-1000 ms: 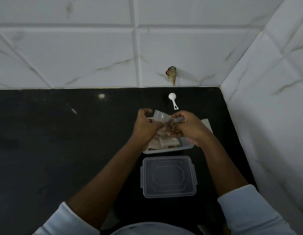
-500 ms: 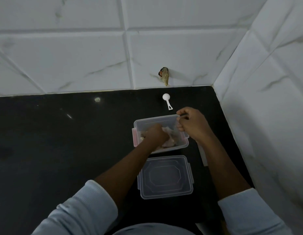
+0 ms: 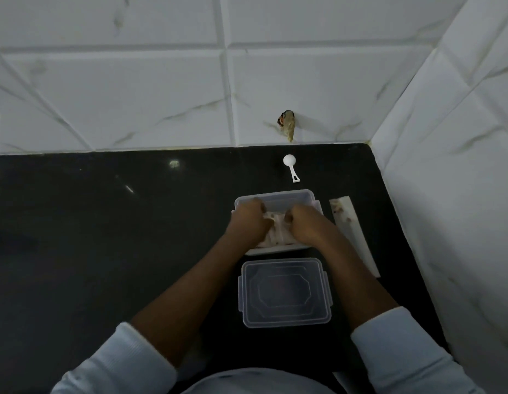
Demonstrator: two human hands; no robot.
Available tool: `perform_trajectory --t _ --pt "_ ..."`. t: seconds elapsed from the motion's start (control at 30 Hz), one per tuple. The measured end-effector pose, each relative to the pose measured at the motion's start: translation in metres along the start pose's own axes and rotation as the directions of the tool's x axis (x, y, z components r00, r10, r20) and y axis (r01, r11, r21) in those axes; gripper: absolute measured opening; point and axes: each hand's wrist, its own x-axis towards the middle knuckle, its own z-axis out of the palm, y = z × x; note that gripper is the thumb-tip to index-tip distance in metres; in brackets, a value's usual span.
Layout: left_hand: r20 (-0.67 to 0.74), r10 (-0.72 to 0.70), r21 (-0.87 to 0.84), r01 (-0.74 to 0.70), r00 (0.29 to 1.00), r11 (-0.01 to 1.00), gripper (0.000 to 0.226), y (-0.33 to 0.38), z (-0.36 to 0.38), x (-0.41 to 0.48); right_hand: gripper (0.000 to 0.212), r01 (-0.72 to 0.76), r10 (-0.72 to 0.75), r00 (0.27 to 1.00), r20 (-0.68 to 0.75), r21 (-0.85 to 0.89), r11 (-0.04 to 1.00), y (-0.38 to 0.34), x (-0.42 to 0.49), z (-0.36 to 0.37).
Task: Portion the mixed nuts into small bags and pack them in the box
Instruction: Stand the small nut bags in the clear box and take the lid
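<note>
A clear plastic box (image 3: 287,198) stands on the black counter, holding small bags of mixed nuts (image 3: 277,236). Both my hands are down inside it. My left hand (image 3: 248,221) has curled fingers on the bags at the left side. My right hand (image 3: 305,224) has curled fingers on the bags at the right side. Whether either hand grips a bag or only presses it is hidden by the knuckles. The box's clear lid (image 3: 285,292) lies flat just in front of the box, between my forearms.
A white scoop (image 3: 291,166) lies behind the box near the tiled wall. A long flat packet with nut bits (image 3: 351,228) lies to the right of the box. White tiled walls close the back and right side. The black counter (image 3: 104,237) stretches left.
A second ago both hands held a small bag above the box. The left hand then lowered it in, and now the right hand has joined it inside the box.
</note>
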Motion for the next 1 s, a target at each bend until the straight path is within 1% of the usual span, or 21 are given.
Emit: perform_trajectory --t 0.07,0.13,0.23,0.27,0.33,0.4,0.47,0.53,0.6,0.7,0.8,0.93,1.0 --pt "-0.043 -0.011 -0.153 0.005 0.999 0.988 0.013 -0.004 -0.02 -0.024 0.019 0.097 -0.091 0.992 -0.083 0.064 0.993 0.012 -0.017 -0.002" --pt "-0.033 -0.003 -0.198 -0.004 0.999 0.98 0.009 -0.011 -0.036 -0.046 0.012 0.139 -0.108 0.978 -0.181 0.166 0.976 0.026 -0.035 -0.004" --pt "0.018 -0.078 -0.17 0.08 0.997 0.982 0.017 -0.026 -0.045 -0.074 0.011 0.082 0.016 0.962 -0.274 0.345 0.935 0.049 -0.055 -0.008" --pt "0.027 -0.113 -0.173 0.116 0.993 0.978 0.018 -0.033 -0.045 -0.082 0.013 0.05 0.066 0.954 -0.293 0.372 0.927 0.058 -0.06 -0.007" --pt "0.035 -0.189 -0.193 0.192 0.981 0.962 0.017 -0.046 -0.039 -0.092 0.016 -0.039 0.149 0.942 -0.299 0.345 0.938 0.076 -0.067 -0.001" --pt "0.075 -0.27 -0.17 0.279 0.96 0.945 0.014 -0.06 -0.027 -0.097 0.019 -0.154 0.229 0.941 -0.247 0.288 0.945 0.091 -0.069 0.011" --pt "0.146 -0.334 -0.107 0.35 0.931 0.931 0.015 -0.07 -0.01 -0.101 0.019 -0.244 0.282 0.954 -0.1 0.287 0.926 0.101 -0.068 0.028" --pt "0.213 -0.367 -0.114 0.396 0.905 0.911 0.015 -0.075 0.006 -0.107 0.021 -0.279 0.271 0.96 0.068 0.269 0.922 0.107 -0.069 0.046" --pt "0.238 -0.368 -0.217 0.419 0.899 0.882 0.016 -0.073 0.019 -0.115 0.026 -0.256 0.225 0.964 0.139 0.283 0.924 0.109 -0.07 0.06" --pt "0.254 -0.389 -0.342 0.459 0.885 0.82 0.02 -0.066 0.028 -0.127 0.029 -0.194 0.164 0.98 0.115 0.344 0.919 0.11 -0.078 0.068" --pt "0.287 -0.39 -0.407 0.48 0.875 0.777 0.022 -0.061 0.027 -0.137 0.027 -0.191 0.164 0.981 0.102 0.386 0.902 0.112 -0.084 0.061" --pt "0.253 -0.336 -0.475 0.419 0.907 0.773 0.023 -0.051 0.019 -0.153 0.027 -0.207 0.166 0.977 0.133 0.408 0.889 0.115 -0.099 0.042" --pt "0.206 -0.302 -0.5 0.365 0.931 0.785 0.024 -0.042 0.015 -0.16 0.029 -0.169 0.148 0.986 0.083 0.406 0.898 0.114 -0.109 0.033"
